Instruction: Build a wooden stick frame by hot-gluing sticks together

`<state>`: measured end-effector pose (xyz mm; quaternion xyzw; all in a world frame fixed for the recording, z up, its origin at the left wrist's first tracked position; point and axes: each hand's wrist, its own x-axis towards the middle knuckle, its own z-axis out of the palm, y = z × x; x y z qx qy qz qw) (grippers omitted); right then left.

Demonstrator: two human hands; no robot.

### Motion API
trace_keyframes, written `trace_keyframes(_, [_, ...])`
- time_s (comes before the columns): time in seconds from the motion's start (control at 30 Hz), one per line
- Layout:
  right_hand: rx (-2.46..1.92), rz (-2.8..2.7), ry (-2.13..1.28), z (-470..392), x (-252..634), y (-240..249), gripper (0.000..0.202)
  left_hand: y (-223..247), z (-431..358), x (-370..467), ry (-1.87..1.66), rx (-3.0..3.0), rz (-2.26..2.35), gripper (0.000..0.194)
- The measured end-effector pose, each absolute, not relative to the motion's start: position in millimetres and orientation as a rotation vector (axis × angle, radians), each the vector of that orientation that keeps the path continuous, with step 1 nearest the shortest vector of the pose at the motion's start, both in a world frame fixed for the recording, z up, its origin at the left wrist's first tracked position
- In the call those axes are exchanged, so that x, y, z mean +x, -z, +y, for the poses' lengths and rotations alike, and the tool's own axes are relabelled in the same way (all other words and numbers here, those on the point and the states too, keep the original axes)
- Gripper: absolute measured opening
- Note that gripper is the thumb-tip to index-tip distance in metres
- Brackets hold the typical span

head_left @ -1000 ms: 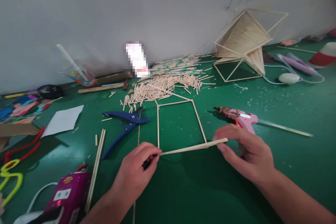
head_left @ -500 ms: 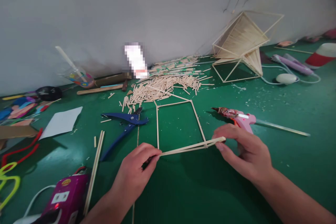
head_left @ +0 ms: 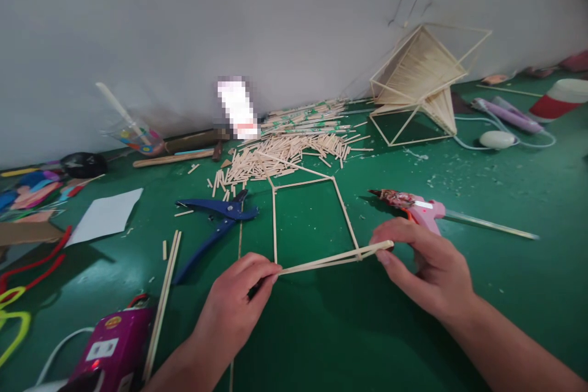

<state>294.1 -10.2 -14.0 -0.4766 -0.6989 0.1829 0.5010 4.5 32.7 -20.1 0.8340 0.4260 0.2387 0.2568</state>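
Observation:
A thin wooden stick frame (head_left: 274,220) stands on the green table in front of me. My left hand (head_left: 243,297) pinches its near left corner, where a loose stick meets the frame's front bar. In my right hand (head_left: 420,260), thumb and fingers close on the right end of that stick (head_left: 337,258), which slants slightly up past the frame's right corner. The stick and bar touch at the left and lie slightly apart toward the middle. A pink glue gun (head_left: 425,211) lies just behind my right hand; blue cutters (head_left: 220,217) are behind my left.
A heap of short sticks (head_left: 285,156) lies behind the frame, near a blurred bright screen (head_left: 239,107). A larger stick structure (head_left: 418,86) stands at the back right. Left are white paper (head_left: 108,215), long sticks (head_left: 163,303) and a purple device (head_left: 114,346).
The view has shifted very slightly. Both hands keep their hold on the sticks, and nothing else has visibly moved.

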Motion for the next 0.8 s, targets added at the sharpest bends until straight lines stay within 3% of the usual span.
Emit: trace_keyframes(0.8, [-1.148,-1.677,-0.379,-11.4,293.0,10.3,0.024,18.2,32.9,4.5,-0.621,2.268,1.147,0.015])
